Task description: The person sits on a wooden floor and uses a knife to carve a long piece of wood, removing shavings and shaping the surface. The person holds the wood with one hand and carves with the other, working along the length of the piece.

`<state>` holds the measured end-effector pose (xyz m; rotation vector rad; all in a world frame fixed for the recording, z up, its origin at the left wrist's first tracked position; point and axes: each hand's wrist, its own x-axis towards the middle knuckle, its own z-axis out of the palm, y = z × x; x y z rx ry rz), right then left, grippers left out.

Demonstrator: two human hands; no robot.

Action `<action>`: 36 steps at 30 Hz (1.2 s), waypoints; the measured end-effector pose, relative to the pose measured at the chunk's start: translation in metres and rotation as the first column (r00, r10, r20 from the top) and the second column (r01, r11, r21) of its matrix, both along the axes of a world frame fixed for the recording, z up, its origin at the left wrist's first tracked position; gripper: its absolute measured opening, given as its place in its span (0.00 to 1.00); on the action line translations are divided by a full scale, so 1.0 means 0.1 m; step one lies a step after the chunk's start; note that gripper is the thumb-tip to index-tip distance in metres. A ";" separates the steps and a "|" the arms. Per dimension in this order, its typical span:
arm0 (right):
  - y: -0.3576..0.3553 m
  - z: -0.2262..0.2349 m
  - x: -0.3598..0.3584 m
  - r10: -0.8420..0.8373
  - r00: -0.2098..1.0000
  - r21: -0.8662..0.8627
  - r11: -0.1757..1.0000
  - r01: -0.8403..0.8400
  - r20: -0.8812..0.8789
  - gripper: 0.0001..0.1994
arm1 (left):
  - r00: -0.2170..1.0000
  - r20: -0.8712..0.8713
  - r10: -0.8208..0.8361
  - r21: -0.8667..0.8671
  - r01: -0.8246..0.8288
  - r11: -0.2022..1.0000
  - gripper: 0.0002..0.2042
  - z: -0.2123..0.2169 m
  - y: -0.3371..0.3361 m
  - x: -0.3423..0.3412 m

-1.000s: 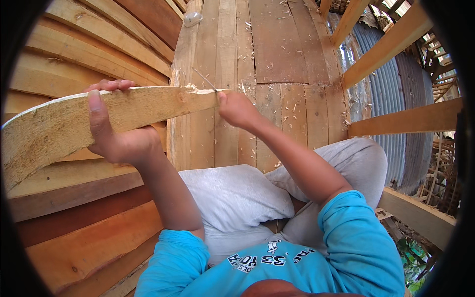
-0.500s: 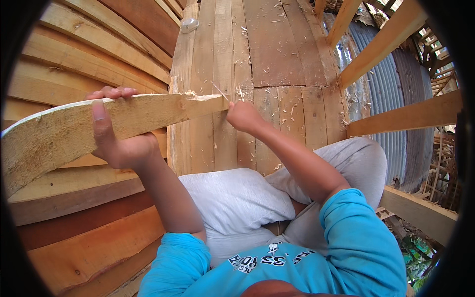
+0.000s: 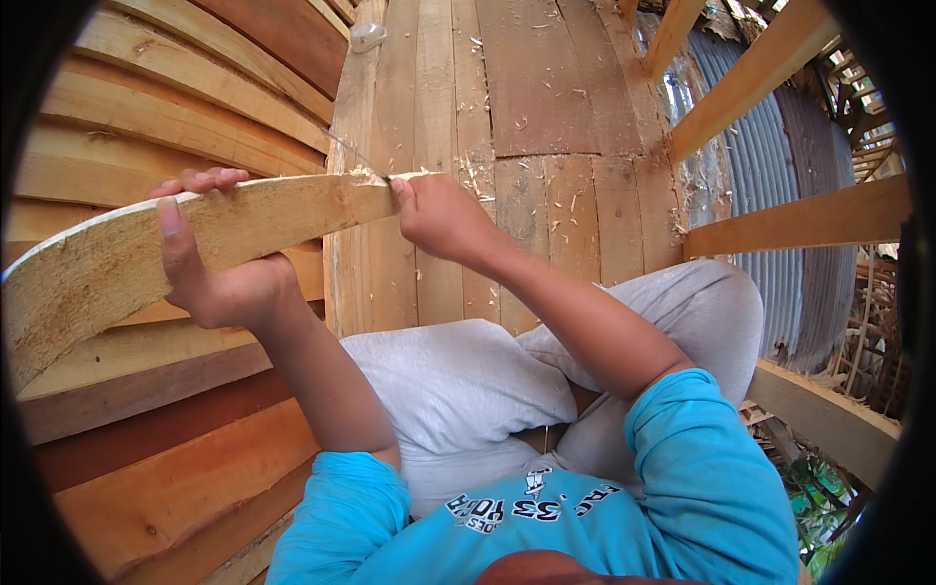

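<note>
A long, curved piece of light wood [image 3: 263, 219] stretches from the left edge toward the middle, its narrow end on the right. My left hand [image 3: 210, 278] is closed round its broad part, thumb on the near face and fingertips over the upper edge. At the narrow end, my right hand [image 3: 429, 214] is a fist round a knife, whose handle is hidden. The thin dark knife blade [image 3: 363, 156] sticks out from the fist toward the upper left, across the wood's top edge. Curled shavings [image 3: 366, 177] cling to that edge beside the blade.
Planks [image 3: 526, 88] with scattered shavings form the floor ahead. A slatted wooden wall [image 3: 146, 127] rises at left. A small clear container [image 3: 368, 38] lies at the far end. Wooden rails [image 3: 799, 222] and corrugated metal [image 3: 756, 146] stand at right.
My right hand has moved left along the narrow end, bringing the blade with it. My left hand and the wood have shifted slightly left and up.
</note>
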<state>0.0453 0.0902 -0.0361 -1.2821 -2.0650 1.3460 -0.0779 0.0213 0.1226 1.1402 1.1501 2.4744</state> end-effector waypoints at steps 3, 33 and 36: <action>0.20 -0.48 0.11 -0.091 0.992 -0.090 0.991 0.099 0.091 0.27 | 0.999 -0.035 -0.031 -0.008 0.031 0.999 0.15 0.02 0.05 0.03; 0.20 -0.58 0.15 -0.028 0.999 -0.093 0.995 0.031 0.037 0.29 | 0.984 0.017 0.176 -0.057 -0.175 0.983 0.14 0.10 0.07 0.23; 0.13 -0.39 0.05 -0.038 0.999 -0.052 0.998 0.037 -0.019 0.28 | 0.999 0.042 -0.005 -0.042 0.007 0.999 0.14 0.08 0.06 0.10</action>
